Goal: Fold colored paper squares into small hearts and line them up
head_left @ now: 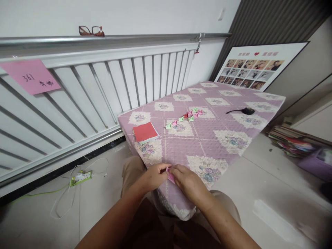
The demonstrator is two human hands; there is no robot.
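Note:
A small piece of pink folded paper (171, 176) lies between my hands at the near end of the table. My left hand (157, 176) pinches its left side, with the fingertips closed. From the right, my right hand (185, 179) has its fingers closed over the paper's other edge. Both hands rest low over the cloth, and the fingers hide part of the paper. Farther up the table stand several small folded paper pieces (181, 118) in pink, green and red. To the left sits a stack of square paper (145, 132) with a red sheet on top.
A floral tablecloth (204, 140) covers the table. A black object with a thin handle (248, 111) lies at the right. Along the left runs a white radiator (116, 76), with glasses (91, 31) on the rail above. A power strip (81, 177) and cables are on the floor.

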